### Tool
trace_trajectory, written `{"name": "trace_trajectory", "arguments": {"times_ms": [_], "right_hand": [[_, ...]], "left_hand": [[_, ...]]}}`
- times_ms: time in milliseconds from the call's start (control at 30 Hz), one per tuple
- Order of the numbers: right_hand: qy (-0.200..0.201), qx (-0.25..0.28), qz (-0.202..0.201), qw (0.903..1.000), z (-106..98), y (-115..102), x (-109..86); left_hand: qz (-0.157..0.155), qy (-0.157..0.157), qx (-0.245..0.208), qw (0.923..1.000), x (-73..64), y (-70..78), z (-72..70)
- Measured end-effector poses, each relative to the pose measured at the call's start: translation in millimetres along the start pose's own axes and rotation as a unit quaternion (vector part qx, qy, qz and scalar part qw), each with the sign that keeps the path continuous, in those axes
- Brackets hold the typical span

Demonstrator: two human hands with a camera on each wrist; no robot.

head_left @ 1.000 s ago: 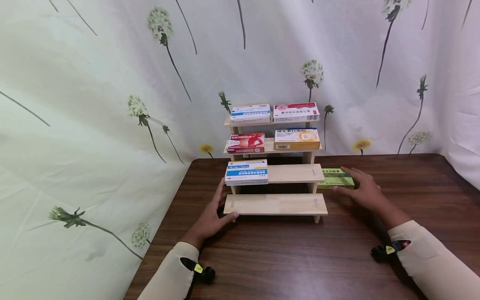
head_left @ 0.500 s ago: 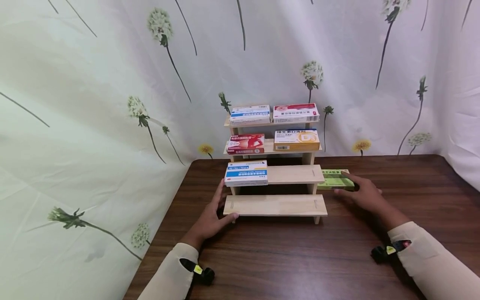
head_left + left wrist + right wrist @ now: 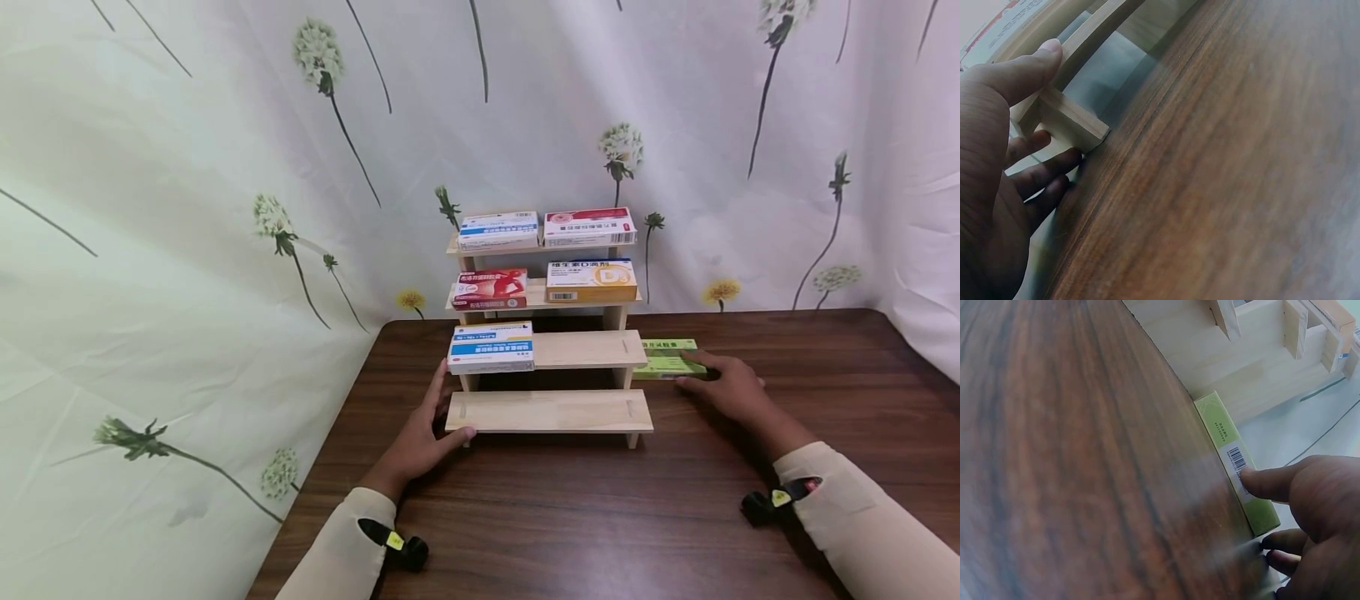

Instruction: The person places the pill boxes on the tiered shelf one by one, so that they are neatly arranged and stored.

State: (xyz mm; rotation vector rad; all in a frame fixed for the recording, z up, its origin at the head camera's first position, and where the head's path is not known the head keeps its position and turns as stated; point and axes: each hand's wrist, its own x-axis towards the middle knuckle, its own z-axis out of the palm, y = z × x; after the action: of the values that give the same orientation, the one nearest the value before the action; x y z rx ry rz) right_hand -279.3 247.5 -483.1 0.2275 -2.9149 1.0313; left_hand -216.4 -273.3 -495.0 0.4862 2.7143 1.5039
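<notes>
My left hand (image 3: 414, 437) rests at the left side of a four-tier wooden display stand (image 3: 555, 410). Its thumb lies on the front of the lowest board, and its extended fingers reach along the side support (image 3: 1075, 122). On the table right of the stand lies a green medicine box (image 3: 666, 360), its left end partly hidden behind the stand. My right hand (image 3: 731, 387) pinches the box's right part, the thumb pressing the barcode side in the right wrist view. A blue-and-white medicine box (image 3: 491, 348) sits on the second tier from the bottom, near my left fingertips.
A red box (image 3: 491, 289) and a vitamin D box (image 3: 591, 282) share the tier above. Another blue-and-white box (image 3: 498, 232) and a red-and-white box (image 3: 589, 227) top the stand. Behind the brown table (image 3: 540, 517) hangs a dandelion-print cloth (image 3: 525, 150).
My right index finger has come down from the far edge of the green box onto it, and the thumb has shifted slightly right. The left hand and the stand stay put.
</notes>
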Motion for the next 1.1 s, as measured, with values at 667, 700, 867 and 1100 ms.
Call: {"name": "trace_trajectory", "arguments": {"times_ms": [667,700,867,1100], "right_hand": [[0.041,-0.011,0.001,0.9991,-0.8,3.7,1.5],[0.043,-0.011,0.002,0.9990,-0.8,3.6,1.5],[0.041,0.000,0.003,0.9992,-1.1,3.5,0.3],[0.020,0.030,0.004,0.9993,0.3,4.3,2.1]], "left_hand": [[0.011,0.011,0.013,0.9998,-0.1,-1.4,1.1],[0.011,0.011,0.012,0.9998,0.0,-1.6,1.2],[0.011,0.011,0.016,0.9997,-0.3,-1.5,1.3],[0.010,0.008,0.018,0.9998,-0.3,-1.0,1.3]]}}
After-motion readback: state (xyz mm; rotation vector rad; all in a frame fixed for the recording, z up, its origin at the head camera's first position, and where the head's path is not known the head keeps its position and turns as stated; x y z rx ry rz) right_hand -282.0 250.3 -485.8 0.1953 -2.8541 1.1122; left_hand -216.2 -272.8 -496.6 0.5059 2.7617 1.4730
